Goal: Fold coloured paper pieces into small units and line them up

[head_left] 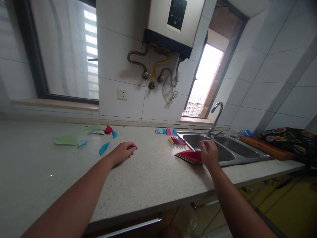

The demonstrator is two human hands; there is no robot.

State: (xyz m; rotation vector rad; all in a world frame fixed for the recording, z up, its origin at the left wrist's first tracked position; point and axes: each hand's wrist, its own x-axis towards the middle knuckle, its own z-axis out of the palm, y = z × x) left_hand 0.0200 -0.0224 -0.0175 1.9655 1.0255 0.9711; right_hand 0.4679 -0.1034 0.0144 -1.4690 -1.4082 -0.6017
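Observation:
My left hand [125, 151] rests over the counter with its fingers curled together; nothing shows in them. Just left of it lies a blue folded paper piece [104, 148]. At the sink's front left corner my right hand [209, 152] is closed in a pinch, and what it holds, if anything, is hidden. It covers the right end of a red folded paper [190, 155], which lies on a stack of other folded sheets. Behind that stack stand a row of small coloured folded papers [177, 141] and a row of pastel and pink folded pieces [166, 131].
Green folded papers [65, 140], a light blue piece [82, 143] and a red piece [108, 129] lie on the left of the counter [146, 181]. On the right are a steel double sink [237, 161], a faucet [217, 115] and a wooden board [267, 149] under a patterned dark cloth item [284, 138].

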